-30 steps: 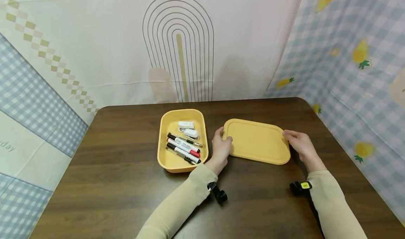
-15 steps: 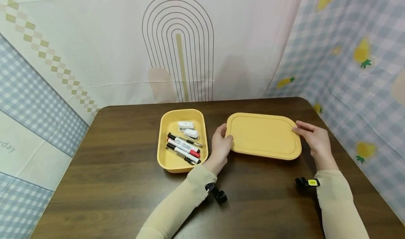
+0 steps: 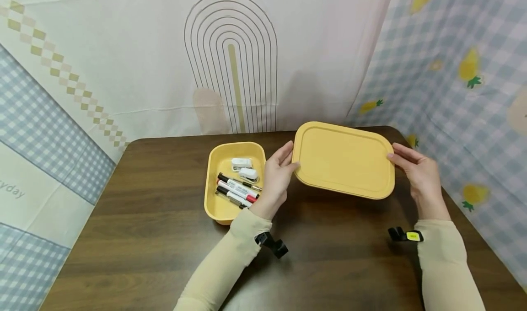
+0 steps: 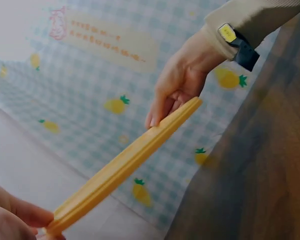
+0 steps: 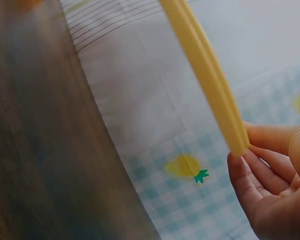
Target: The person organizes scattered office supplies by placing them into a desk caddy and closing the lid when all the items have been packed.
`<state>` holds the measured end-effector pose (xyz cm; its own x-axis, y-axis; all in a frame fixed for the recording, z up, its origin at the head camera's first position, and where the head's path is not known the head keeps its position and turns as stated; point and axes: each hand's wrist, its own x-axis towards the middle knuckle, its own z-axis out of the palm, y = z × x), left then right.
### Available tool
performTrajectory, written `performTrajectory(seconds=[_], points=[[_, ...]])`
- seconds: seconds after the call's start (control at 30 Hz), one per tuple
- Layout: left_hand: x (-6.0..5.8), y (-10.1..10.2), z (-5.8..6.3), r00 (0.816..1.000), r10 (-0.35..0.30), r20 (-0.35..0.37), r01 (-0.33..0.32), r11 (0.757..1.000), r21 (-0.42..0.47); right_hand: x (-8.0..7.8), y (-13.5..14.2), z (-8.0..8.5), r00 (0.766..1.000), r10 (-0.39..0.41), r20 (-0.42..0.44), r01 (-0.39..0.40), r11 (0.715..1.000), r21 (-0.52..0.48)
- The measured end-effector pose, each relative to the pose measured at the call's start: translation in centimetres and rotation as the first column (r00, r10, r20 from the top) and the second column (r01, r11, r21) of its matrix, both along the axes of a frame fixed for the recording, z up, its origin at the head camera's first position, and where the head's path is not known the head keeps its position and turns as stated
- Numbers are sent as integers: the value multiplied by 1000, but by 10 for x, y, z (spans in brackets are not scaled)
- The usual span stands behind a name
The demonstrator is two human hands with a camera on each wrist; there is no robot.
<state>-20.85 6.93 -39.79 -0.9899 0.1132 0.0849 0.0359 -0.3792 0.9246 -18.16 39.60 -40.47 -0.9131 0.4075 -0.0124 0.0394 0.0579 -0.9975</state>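
A flat yellow lid [image 3: 343,160] with rounded corners is held up above the table, tilted a little down to the right. My left hand [image 3: 276,176] pinches its left edge, thumb on top. At the opposite end my right hand [image 3: 422,176] pinches the right edge between thumb and fingers. Edge-on in both wrist views, the lid [image 4: 125,160] shows a groove along its thin side. Left of my left hand stands a yellow box [image 3: 211,187], open at the top, its lower right part hidden by that hand and wrist. White-barrelled markers [image 3: 236,192] lie inside it with slim pens.
Two small white items with cords [image 3: 242,163] lie in the back of the box. Everything stands on a dark wooden table [image 3: 156,238]. Behind it hangs a white cloth [image 3: 136,73], and a checked cloth with pineapples [image 3: 444,119] hangs along the right side.
The lid has risen off the table, moving up and away while both hands kept hold of its ends. My right hand has also shifted right. The box stays in place.
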Motion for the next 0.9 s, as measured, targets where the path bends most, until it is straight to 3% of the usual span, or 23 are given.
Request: performTrajectory(seconds=[0.23,0.53,0.7,0.9], points=[[2,-11,-2,997,-33,67,33,999,-8,6,-11,-5,999,-36,-24,37,997,60],[-6,-21,9,999,17,-37,-17,1000,12,0,-25,2,982,-54,-180,48,998,-35],[-12,-28,17,995,74,-68,-70,996,59,1,-31,0,966,57,-250,-68,997,-35],[-19,-45,27,991,107,-76,-102,992,72,2,-42,3,959,187,-213,-179,982,57]])
